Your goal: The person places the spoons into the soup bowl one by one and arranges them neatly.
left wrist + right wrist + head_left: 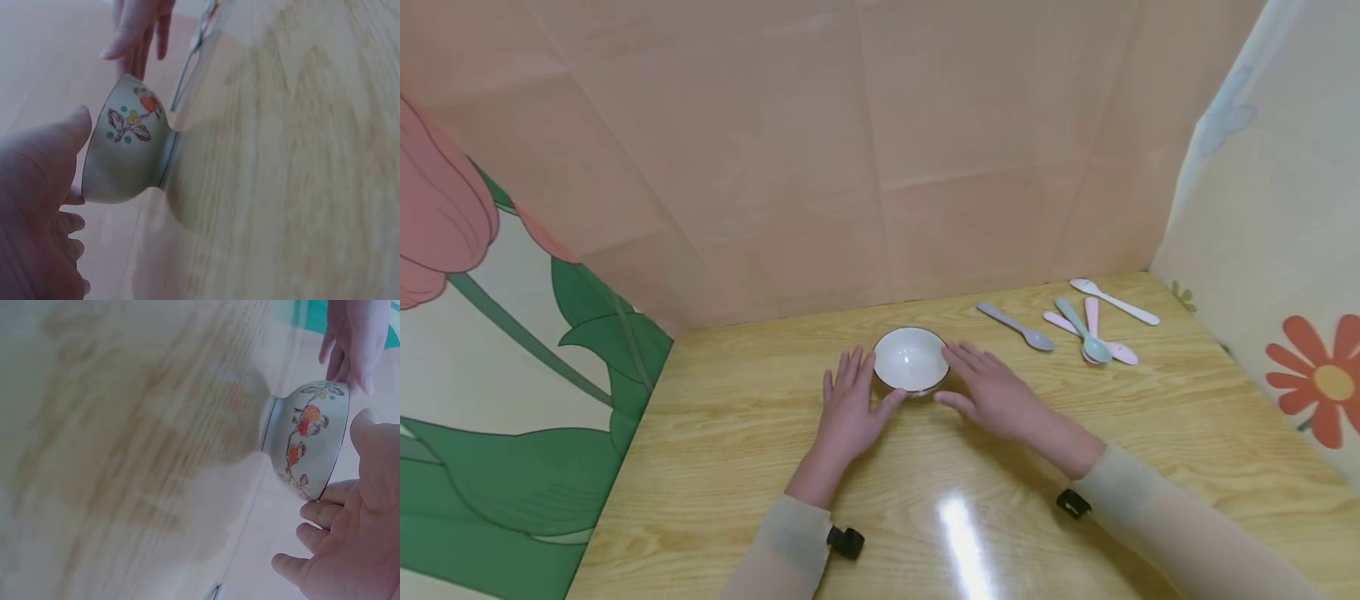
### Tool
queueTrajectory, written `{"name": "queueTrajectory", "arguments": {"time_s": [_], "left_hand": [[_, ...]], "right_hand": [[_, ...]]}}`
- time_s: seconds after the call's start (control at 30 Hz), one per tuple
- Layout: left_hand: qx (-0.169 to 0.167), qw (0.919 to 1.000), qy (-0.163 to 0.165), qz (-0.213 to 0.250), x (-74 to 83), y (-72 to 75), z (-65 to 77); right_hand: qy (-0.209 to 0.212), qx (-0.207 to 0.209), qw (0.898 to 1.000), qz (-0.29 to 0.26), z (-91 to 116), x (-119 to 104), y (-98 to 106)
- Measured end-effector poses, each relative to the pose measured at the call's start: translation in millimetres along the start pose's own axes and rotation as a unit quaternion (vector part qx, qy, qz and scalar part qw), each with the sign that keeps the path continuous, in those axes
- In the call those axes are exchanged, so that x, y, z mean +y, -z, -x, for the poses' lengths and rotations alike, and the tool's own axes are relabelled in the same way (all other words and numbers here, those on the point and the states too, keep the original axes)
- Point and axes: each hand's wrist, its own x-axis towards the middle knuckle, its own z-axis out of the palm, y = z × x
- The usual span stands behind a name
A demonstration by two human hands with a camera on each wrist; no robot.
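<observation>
A white bowl [910, 358] with a dark rim stands upright on the wooden table. Painted flowers and leaves decorate its outside, as both wrist views show. My left hand [847, 414] is at the bowl's left side, its fingers extended and the thumb apart from them near the front rim. At the right side, my right hand [1000, 398] has its fingers stretched out, with fingertips at the rim. In the right wrist view those fingertips touch the bowl [312, 437] near its edge, and the thumb stands off it. Neither hand curls round the bowl.
A greyish-purple spoon [1017, 326] lies right of the bowl. Farther right, a green spoon [1081, 329] rests across pink utensils [1122, 353], with a white spoon [1116, 302] behind them. A pinkish backdrop [775, 167] rises behind the table [715, 450]; printed panels flank it.
</observation>
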Motion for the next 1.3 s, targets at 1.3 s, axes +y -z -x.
{"name": "queueTrajectory", "arguments": {"time_s": [1.3], "left_hand": [[0.002, 0.9962, 0.036, 0.080, 10.8, -17.6, -18.5]], "right_hand": [[-0.044, 0.057, 0.997, 0.038, -10, 60, 18]]}}
